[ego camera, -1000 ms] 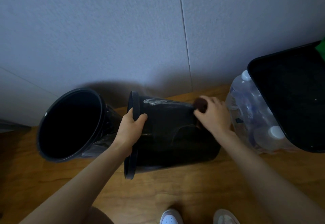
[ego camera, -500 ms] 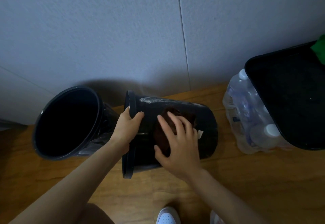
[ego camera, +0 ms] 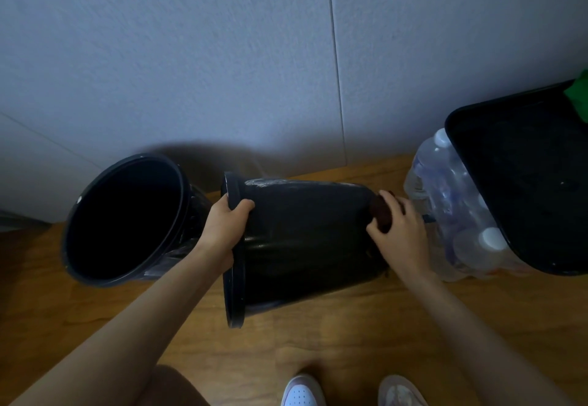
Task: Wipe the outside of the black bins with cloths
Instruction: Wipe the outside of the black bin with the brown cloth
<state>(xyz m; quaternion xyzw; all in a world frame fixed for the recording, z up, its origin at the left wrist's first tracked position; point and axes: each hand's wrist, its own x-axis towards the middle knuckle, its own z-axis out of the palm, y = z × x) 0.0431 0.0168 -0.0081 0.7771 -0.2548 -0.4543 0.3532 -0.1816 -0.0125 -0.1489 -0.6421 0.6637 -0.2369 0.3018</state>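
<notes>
Black bin [ego camera: 305,240] lies on its side on the wood floor [ego camera: 350,335], rim facing left. Left hand [ego camera: 226,230] grips the rim, fingers curled over its edge. Right hand [ego camera: 401,230] holds a dark cloth [ego camera: 380,211] against the bin's base end, fingers wrapped around it. Second bin [ego camera: 127,221] lies just left.

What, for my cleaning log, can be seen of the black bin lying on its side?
The black bin lies on its side on the wooden floor, mouth to the left, base toward the bottle pack. It looks like glossy plastic, tapering from a lipped rim to a narrower base, with pale streaks along its top. The left hand grips the rim; the right hand presses a dark cloth against the base end.
</notes>
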